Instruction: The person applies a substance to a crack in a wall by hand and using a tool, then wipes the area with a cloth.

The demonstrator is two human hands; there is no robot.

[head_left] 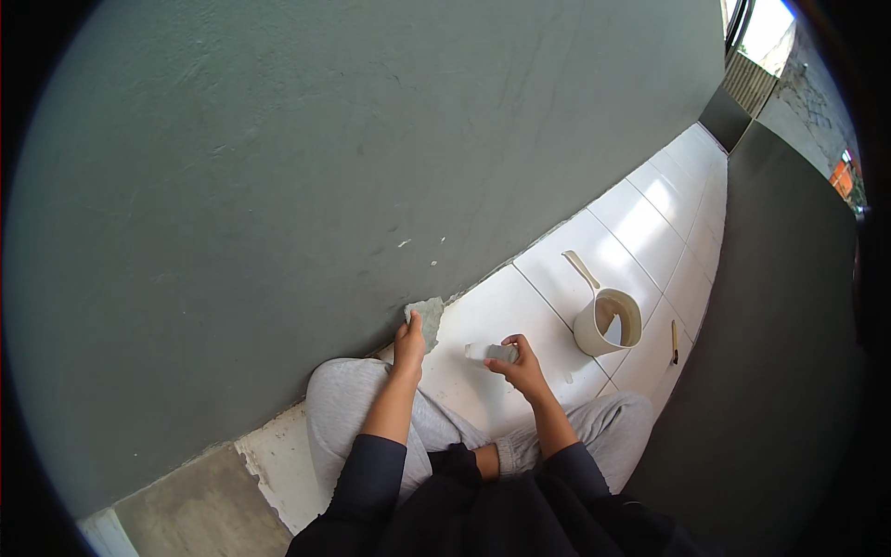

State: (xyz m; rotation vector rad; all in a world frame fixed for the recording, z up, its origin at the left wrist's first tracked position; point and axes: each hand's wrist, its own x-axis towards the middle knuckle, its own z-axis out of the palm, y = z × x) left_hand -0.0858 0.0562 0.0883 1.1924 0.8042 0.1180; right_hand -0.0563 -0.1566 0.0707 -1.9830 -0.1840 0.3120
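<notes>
My left hand (408,348) is closed on a flat, ragged-edged grey piece (428,318), held beside the foot of the grey wall; its material is not clear. Just to the right, my right hand (523,369) pinches a small oblong piece (492,353), whitish at its left end and grey toward my fingers. That piece is over the white floor tiles, apart from the one in my left hand. Beyond my right hand stands a cream dipper (608,325) with a long handle, some murky liquid and a pale object inside it.
A grey wall (306,186) rises along the left and a dark wall (761,325) along the right. White tiles (640,223) run between them. A slim tool with a brownish handle (676,342) lies near the right wall. A bare brownish patch (200,511) shows at lower left.
</notes>
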